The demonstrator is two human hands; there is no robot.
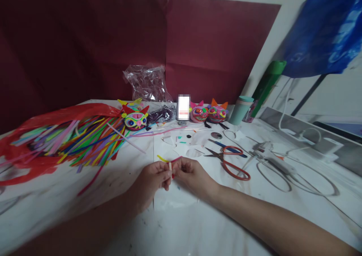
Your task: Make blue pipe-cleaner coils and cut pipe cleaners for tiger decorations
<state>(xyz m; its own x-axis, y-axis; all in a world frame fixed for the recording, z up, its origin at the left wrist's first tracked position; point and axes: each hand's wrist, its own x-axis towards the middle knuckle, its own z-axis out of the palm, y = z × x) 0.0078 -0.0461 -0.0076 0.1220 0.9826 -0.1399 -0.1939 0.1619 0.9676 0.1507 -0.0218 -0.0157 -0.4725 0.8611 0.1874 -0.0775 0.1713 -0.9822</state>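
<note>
Both my hands meet over a white sheet at the middle of the table. My left hand is closed in a pinch on a short pale strip, and a yellow pipe cleaner sticks out above its fingers. A red-pink pipe cleaner runs over the fingertips of my right hand, which pinches it. How the pieces join is hidden by my fingers. Right of my hands lie orange-handled scissors, blades part open, touching neither hand.
Many coloured pipe cleaners spill from a red plastic bag at left. Decorated animal heads stand along the back. A glue gun with looped cable lies right, near a mint tumbler and power strip.
</note>
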